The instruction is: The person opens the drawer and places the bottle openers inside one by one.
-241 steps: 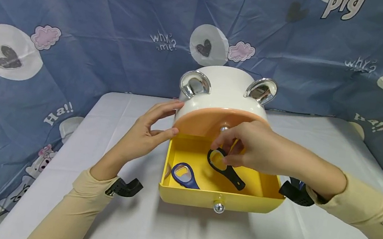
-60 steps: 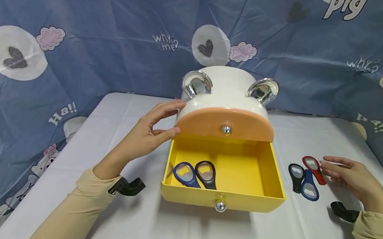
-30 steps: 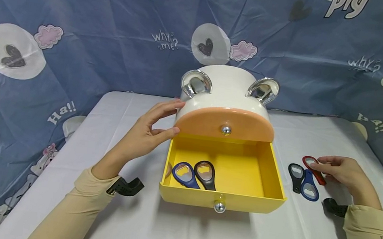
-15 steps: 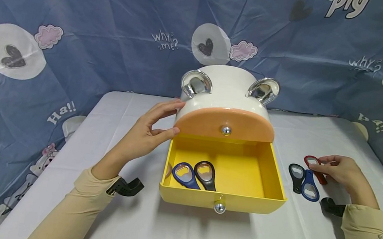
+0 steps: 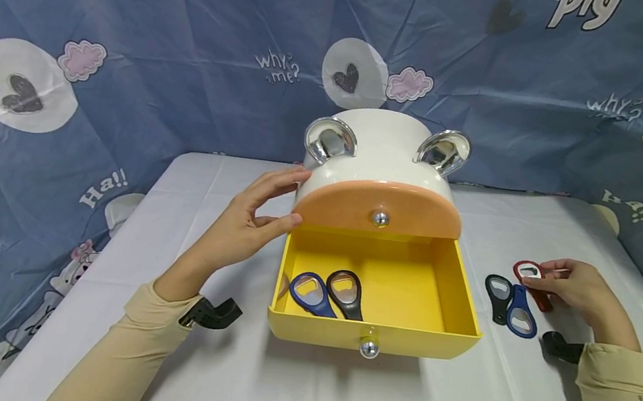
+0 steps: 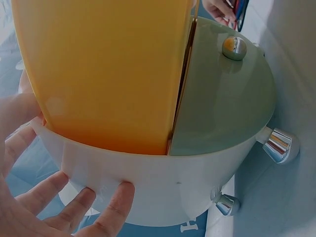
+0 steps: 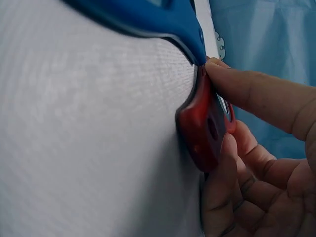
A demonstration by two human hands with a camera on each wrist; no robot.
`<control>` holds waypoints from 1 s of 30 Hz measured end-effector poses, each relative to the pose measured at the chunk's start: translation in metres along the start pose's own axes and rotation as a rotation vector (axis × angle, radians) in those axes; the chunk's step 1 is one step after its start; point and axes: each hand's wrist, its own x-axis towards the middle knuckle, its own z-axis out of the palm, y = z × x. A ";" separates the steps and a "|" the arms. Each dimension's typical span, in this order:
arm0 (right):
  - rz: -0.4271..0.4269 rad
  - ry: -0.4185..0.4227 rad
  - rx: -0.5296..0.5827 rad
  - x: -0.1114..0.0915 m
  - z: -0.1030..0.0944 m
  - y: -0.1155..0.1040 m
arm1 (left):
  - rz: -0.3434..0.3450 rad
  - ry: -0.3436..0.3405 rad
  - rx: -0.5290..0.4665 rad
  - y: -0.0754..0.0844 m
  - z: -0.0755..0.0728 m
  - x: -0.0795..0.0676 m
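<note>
My right hand (image 5: 577, 291) pinches a red bottle opener (image 5: 543, 301) between thumb and fingers at the table's right side; in the right wrist view the red opener (image 7: 197, 121) appears tipped up off the cloth. Close beside it lie a black bottle opener (image 5: 497, 297) and a blue bottle opener (image 5: 521, 317). My left hand (image 5: 244, 224) rests spread on the left side of a white animal-shaped drawer box (image 5: 385, 141), its fingers (image 6: 118, 207) straight against the shell. The yellow drawer (image 5: 370, 337) is pulled out, with a blue opener (image 5: 321, 307) and a black opener (image 5: 351, 306) inside.
Above the drawer sits a closed orange upper drawer (image 5: 345, 207) with a silver knob (image 5: 380, 219). Silver ears (image 5: 330, 141) stick out from the box top. A white cloth (image 5: 198, 375) covers the table, and a blue patterned curtain (image 5: 228, 30) hangs behind.
The black opener that my right hand held over the drawer now lies inside it. That hand moved right to the loose openers, took the red one and shifted it slightly. The left hand stays put.
</note>
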 end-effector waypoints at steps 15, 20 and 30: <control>-0.056 -0.070 -0.072 -0.001 -0.017 0.009 | -0.008 0.001 0.004 -0.001 0.000 0.000; -0.056 -0.065 -0.034 -0.003 -0.017 0.009 | -0.004 0.002 0.000 -0.001 0.000 0.000; -0.074 -0.047 0.160 -0.002 -0.018 0.003 | 0.008 0.011 -0.003 -0.002 -0.001 -0.001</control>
